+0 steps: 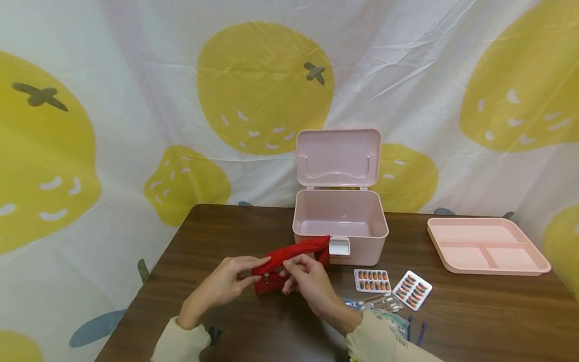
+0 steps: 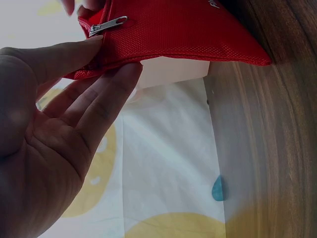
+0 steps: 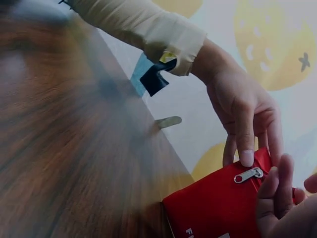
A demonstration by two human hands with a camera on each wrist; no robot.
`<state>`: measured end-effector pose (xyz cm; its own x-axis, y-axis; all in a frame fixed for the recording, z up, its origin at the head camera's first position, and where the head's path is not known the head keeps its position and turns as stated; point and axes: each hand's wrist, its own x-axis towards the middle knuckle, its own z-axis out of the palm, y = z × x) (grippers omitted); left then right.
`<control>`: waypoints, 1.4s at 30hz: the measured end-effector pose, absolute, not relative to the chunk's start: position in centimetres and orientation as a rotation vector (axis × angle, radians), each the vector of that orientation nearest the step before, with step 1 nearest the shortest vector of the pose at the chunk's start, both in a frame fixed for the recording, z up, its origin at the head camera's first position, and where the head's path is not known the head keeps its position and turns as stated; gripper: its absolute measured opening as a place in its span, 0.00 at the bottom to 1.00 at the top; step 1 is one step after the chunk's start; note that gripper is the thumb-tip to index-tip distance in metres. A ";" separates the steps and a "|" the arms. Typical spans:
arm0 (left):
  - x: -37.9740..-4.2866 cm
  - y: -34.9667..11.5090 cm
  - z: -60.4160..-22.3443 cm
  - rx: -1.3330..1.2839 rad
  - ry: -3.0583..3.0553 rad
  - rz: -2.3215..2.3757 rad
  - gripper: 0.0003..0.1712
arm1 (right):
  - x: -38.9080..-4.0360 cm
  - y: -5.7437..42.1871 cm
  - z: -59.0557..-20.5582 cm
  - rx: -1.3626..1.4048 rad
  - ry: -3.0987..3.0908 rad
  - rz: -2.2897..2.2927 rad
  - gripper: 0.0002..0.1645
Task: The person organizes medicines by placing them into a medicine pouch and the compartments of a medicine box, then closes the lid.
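Observation:
A red zippered pouch point(image 1: 296, 250) is held up over the table in front of the pink box. My left hand point(image 1: 226, 284) pinches its left corner, thumb on the near face and fingers behind, right beside the metal zipper pull point(image 2: 110, 25). At the pouch's upper edge, my right hand point(image 1: 312, 284) grips the fabric between thumb and curled fingers. White lettering shows on the red face in the right wrist view. The zipper pull sits at the left-hand end of the zipper, and the pouch's inside is hidden.
Behind the pouch stands a pink box point(image 1: 366, 253) with its lid point(image 1: 339, 156) raised. A divided pink tray point(image 1: 493, 272) lies at right. Two capsule blister packs point(image 1: 372, 280), cotton swabs point(image 1: 389, 303), a plastic packet point(image 1: 394, 322) and blue sticks point(image 1: 421, 333) lie near my right forearm.

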<state>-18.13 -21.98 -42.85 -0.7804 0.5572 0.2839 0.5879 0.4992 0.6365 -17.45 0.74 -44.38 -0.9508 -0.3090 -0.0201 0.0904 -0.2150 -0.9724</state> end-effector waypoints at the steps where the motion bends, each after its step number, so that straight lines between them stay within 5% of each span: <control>1: -18.1 -22.0 -42.9 -1.023 -2.688 -1.181 0.27 | -17.3 0.7 -44.4 -0.286 1.810 -2.233 0.13; 23: -18.3 -21.7 -43.0 -1.061 -2.644 -1.169 0.24 | -16.9 -2.1 -46.6 -0.844 3.010 -1.418 0.06; 42: -18.0 -22.8 -42.8 -1.063 -2.644 -1.167 0.24 | -16.9 -0.4 -46.8 -1.199 3.234 -1.192 0.07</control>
